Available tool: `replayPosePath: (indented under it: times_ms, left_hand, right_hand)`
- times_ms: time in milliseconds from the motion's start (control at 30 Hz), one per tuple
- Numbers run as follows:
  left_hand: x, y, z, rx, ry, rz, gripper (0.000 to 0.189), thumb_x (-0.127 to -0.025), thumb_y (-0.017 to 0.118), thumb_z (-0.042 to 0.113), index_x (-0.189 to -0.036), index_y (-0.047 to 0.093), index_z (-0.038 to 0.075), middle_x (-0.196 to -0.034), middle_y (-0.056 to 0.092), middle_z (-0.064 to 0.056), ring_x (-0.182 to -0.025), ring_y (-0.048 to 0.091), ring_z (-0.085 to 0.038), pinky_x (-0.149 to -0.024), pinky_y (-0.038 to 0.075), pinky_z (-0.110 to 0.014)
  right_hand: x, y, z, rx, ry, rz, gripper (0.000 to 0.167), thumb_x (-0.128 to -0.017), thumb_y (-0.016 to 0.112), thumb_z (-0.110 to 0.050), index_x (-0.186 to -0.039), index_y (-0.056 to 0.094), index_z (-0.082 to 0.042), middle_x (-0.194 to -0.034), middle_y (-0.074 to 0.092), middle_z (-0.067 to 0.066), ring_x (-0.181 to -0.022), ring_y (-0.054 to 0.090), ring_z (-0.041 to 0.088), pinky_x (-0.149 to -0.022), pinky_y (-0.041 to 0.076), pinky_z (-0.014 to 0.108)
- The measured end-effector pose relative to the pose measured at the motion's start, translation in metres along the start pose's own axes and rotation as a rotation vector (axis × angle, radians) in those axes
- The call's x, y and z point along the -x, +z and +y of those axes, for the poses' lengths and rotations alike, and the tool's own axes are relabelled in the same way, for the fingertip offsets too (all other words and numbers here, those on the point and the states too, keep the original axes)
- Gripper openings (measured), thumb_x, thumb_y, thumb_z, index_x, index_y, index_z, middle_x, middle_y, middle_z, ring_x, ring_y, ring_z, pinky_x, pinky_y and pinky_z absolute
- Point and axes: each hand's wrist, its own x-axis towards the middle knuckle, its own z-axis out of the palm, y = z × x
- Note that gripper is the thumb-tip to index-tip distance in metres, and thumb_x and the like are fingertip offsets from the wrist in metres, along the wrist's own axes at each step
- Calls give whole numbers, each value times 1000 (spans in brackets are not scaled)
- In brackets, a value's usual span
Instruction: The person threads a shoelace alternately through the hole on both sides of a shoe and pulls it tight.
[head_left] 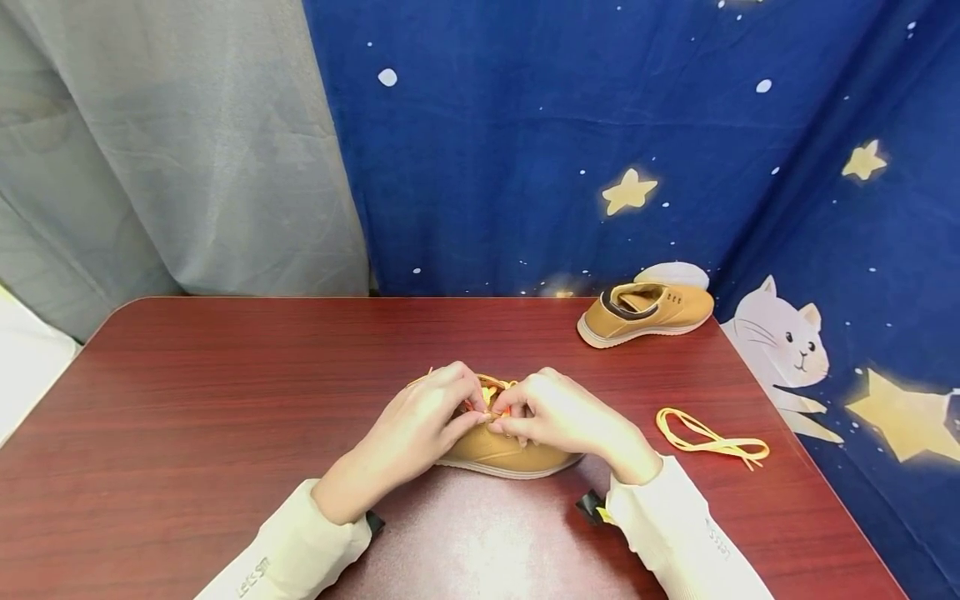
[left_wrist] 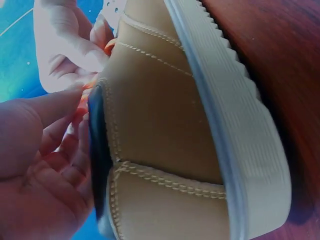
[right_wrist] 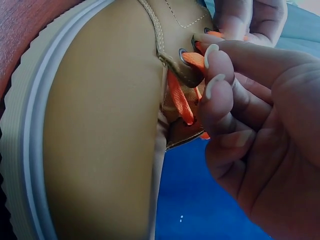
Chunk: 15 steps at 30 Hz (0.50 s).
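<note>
A tan shoe (head_left: 510,457) with a pale ribbed sole (left_wrist: 230,115) sits on the table, side-on to me. An orange shoelace (right_wrist: 179,97) runs through its metal eyelets and crosses the tongue. Over the lacing, my left hand (head_left: 423,414) pinches the lace between thumb and fingers. Facing it, my right hand (head_left: 567,419) pinches the lace close to the eyelets (right_wrist: 184,56), its fingertips almost meeting the left ones. The fingers cover part of the lacing in the head view.
A second tan shoe (head_left: 652,310), with no lace in its visible eyelets, stands at the table's back right. A folded yellow-orange lace (head_left: 712,440) lies to the right of my right hand. Behind the reddish-brown table (head_left: 247,375) hang a grey curtain (head_left: 247,150) and a blue one (head_left: 510,150).
</note>
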Motion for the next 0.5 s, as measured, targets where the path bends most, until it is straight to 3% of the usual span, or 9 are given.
replayPosePath:
  times_ms: [233,367,500]
  left_hand:
    - [-4,-17,1,182,-84,-32,11,-93,73,16,-91,63,19,-84,67,9,-73,57,-1,-65,47,-20]
    - [-5,-29,3,311,-111,-30,8,-93,72,15,-92,65,17,-83,71,7,-74,60,-1,-67,50,-21]
    - [-5,-39,5,374,-101,-2,9,-92,74,13,-92,66,17,-84,71,7,-77,63,-2,-72,52,-23]
  right_hand:
    - [0,1,1,-8,-13,1,6,-94,72,-23,-91,76,-21,-56,63,-13,-50,53,-11,-49,42,17]
    - [0,1,1,-3,-12,2,6,-93,72,-23,-89,76,-21,-56,63,-13,-51,53,-11,-49,42,17]
    - [-1,2,1,-20,6,-2,5,-93,72,-21,-91,77,-20,-57,64,-12,-51,54,-10,-51,44,17]
